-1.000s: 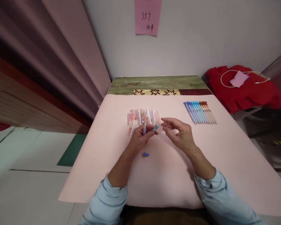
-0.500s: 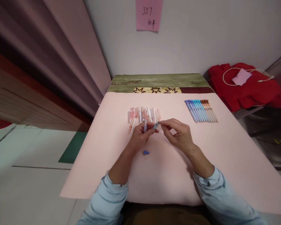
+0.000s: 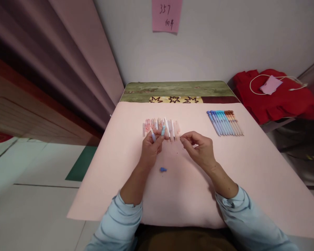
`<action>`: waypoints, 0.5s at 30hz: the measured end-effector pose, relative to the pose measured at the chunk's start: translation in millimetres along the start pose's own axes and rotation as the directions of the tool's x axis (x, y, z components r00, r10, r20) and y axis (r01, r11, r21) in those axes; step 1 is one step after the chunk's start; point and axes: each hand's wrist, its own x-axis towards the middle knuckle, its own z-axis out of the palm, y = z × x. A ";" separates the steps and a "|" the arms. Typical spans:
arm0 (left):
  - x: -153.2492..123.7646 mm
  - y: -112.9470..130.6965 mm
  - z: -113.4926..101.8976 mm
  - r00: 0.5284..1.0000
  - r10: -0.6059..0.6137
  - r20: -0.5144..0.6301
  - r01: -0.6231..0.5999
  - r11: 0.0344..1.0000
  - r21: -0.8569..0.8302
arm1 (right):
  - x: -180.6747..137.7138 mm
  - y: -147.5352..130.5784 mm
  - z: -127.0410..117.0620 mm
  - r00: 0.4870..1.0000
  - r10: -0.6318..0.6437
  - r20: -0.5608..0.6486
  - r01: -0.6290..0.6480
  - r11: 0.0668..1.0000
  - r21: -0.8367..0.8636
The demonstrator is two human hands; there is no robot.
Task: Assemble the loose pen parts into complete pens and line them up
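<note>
My left hand (image 3: 151, 149) is closed around pen parts. A lavender pen barrel (image 3: 153, 135) with a whitish tip sticks up between its fingers, and a light-blue pen piece (image 3: 163, 130) stands near the thumb and fingertips. My right hand (image 3: 199, 148) is apart from it on the right, thumb and forefinger pinched; anything between them is too small to make out. Just beyond my left hand lies a row of clear and pinkish pen parts (image 3: 148, 124), with white refills (image 3: 167, 127) among them. A small blue pen topper (image 3: 163, 169) rests on the table nearer me.
Blue and brown-topped pens (image 3: 223, 123) lie side by side at the right of the pink-covered table (image 3: 115, 164). A red cloth (image 3: 274, 101) with a white cable and pink notes is beyond the right edge. A pink note (image 3: 166, 15) hangs on the wall.
My left hand has moved a little left and up, tilting the light-blue piece more upright and away from my right fingertips. My right hand has barely moved.
</note>
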 end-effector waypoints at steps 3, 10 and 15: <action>1.0 -0.8 -1.0 1.000 -0.001 -0.006 0.000 0.999 -0.038 | -0.6 6.7 6.0 0.988 0.129 0.080 -0.136 0.987 0.087; -4.2 -5.1 5.0 0.981 -0.057 0.186 0.062 0.998 -0.019 | -3.7 6.6 18.9 0.956 0.261 0.134 -0.290 0.908 0.302; -4.9 -9.7 7.3 0.981 -0.066 0.181 0.069 0.998 -0.014 | -13.3 -0.5 28.2 0.996 0.079 0.034 -0.084 0.977 0.195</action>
